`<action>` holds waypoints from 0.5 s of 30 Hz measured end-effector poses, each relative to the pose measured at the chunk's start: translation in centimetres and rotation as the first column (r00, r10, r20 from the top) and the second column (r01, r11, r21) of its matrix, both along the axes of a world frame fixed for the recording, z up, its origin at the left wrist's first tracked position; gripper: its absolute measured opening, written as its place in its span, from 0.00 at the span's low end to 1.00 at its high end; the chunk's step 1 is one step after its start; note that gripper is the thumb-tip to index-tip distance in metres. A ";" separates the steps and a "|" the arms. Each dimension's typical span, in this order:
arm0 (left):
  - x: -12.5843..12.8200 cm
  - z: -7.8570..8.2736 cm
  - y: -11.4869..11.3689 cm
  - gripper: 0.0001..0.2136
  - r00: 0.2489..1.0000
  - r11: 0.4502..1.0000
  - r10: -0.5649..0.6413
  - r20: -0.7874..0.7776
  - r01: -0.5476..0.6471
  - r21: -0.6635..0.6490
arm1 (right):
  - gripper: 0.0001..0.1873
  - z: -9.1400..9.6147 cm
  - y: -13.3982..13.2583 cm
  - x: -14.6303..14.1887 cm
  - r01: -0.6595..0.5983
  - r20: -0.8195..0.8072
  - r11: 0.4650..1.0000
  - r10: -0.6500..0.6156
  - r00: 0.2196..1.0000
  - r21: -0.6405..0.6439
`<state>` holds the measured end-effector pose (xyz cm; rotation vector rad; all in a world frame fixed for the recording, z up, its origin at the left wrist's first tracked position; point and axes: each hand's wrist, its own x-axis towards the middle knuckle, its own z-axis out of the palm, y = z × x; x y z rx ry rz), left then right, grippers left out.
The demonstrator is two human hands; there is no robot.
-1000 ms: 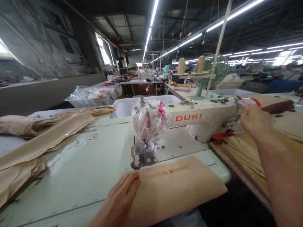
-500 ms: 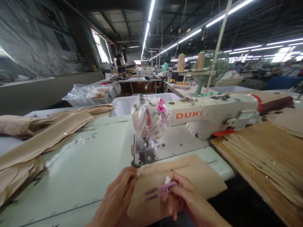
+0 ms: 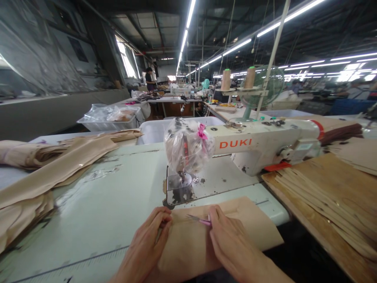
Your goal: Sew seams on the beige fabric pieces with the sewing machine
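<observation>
A tan fabric piece (image 3: 188,251) lies across the front of the sewing table, with a narrow seam or zipper line running along its upper part. My left hand (image 3: 151,234) is closed at its left edge, thumb and fingers pinching the cloth. My right hand (image 3: 228,232) rests palm down on the fabric, closed around small pink-handled scissors (image 3: 204,221). Their pointed blades reach left, over the line in the cloth. The fingers cover most of the handles. Just beyond the fabric stands the sewing machine (image 3: 235,143), its head wrapped in clear plastic with a pink tie.
Tan fabric strips (image 3: 59,169) are piled at the left. On the right, a wooden board (image 3: 318,177) bears stacked tan pieces. White bins (image 3: 150,127) sit behind the table, and thread cones (image 3: 226,79) stand above the machine. A person (image 3: 149,78) is far back.
My right hand has turned palm down and moved up the fabric, bringing the scissors from low over the cloth onto the seam line. The left hand has stayed at the edge.
</observation>
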<state>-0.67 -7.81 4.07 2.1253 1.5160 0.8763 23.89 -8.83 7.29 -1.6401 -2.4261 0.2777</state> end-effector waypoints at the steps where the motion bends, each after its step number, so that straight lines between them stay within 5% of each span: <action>1: 0.0 0.1 -0.1 0.08 1.000 1.000 -0.002 0.005 0.002 -0.003 | 0.12 0.3 0.0 -0.4 0.004 -0.033 1.000 -0.005 0.999 -0.022; 5: 0.1 0.4 -0.3 0.08 1.000 1.000 0.003 0.022 -0.003 -0.029 | 0.12 -0.2 -0.1 -2.2 0.028 -0.030 0.999 -0.029 0.999 -0.046; 15: 0.2 0.7 -0.4 0.09 0.999 1.000 0.015 0.052 -0.013 -0.026 | 0.08 -2.1 0.4 -4.2 -0.025 -0.037 0.976 0.034 0.999 0.216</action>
